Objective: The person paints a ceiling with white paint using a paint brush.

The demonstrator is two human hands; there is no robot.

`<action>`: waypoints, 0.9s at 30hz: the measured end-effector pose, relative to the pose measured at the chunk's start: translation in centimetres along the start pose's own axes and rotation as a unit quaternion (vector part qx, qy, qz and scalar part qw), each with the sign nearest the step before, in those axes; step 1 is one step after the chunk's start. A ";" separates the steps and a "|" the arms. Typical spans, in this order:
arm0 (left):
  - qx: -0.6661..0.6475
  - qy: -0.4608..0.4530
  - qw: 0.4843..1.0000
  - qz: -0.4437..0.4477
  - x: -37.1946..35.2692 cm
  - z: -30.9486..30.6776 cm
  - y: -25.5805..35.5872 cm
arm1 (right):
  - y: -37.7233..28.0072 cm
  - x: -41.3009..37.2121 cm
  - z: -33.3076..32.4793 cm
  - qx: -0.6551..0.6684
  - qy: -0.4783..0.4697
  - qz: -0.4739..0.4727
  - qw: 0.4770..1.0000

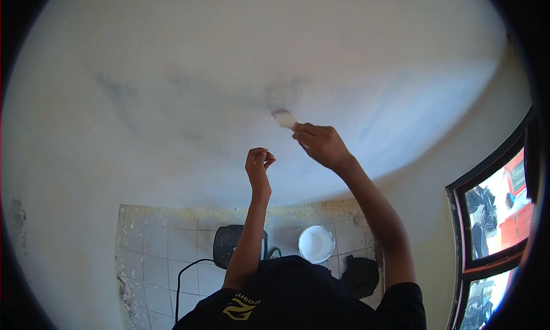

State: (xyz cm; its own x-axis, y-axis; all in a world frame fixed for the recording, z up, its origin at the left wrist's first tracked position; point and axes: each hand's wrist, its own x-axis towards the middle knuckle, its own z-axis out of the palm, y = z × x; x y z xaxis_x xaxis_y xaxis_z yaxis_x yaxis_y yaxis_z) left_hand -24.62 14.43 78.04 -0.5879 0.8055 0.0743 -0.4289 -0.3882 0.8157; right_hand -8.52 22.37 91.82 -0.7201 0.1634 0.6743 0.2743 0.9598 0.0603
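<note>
My right hand (324,145) grips a paintbrush (285,119) by its handle. White paint coats the brush, and its darker bristle tip meets the wall (212,123) just below a grey, smudged patch. Lower and to the left, my left hand (259,161) is raised in front of the wall. Its fingers are curled in loosely toward the thumb, and nothing shows in them.
A white paint bucket (316,244) stands on the paint-spattered tile floor (152,261). Left of it sits a dark speckled box-like object (227,244), with a black cable nearby. Dark cloth (360,276) lies to the right. A dark-framed window (495,215) is at far right.
</note>
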 end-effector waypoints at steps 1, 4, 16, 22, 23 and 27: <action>-0.001 0.000 1.000 0.002 -0.1 0.0 0.1 | 0.6 0.6 -0.2 -0.015 0.027 -0.045 0.999; 0.005 0.009 1.000 0.003 -0.1 0.0 0.5 | 2.5 4.3 -3.0 -0.075 0.143 -0.121 0.979; 0.005 0.029 0.999 0.015 0.3 -1.7 1.4 | -0.8 0.2 2.5 -0.055 -0.008 -0.082 0.995; 0.010 0.008 1.000 0.009 0.8 -2.2 1.8 | -1.4 2.5 0.8 -0.002 0.019 -0.051 0.999; 0.016 0.007 1.000 0.010 0.8 -2.0 2.0 | -0.5 3.7 0.0 -0.025 0.046 -0.082 0.995; 0.026 0.008 0.999 0.024 0.6 -1.3 2.6 | 2.4 10.3 -7.5 -0.057 0.146 -0.044 0.987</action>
State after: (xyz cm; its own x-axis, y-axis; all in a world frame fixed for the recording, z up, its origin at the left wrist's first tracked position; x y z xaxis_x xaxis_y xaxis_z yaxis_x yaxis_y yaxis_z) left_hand -26.97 13.38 79.43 -0.6179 0.7791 0.1059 -0.3630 -0.4021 0.8406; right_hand -10.52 24.60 104.41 -0.5345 -0.0079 0.8451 0.3009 0.9326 0.1990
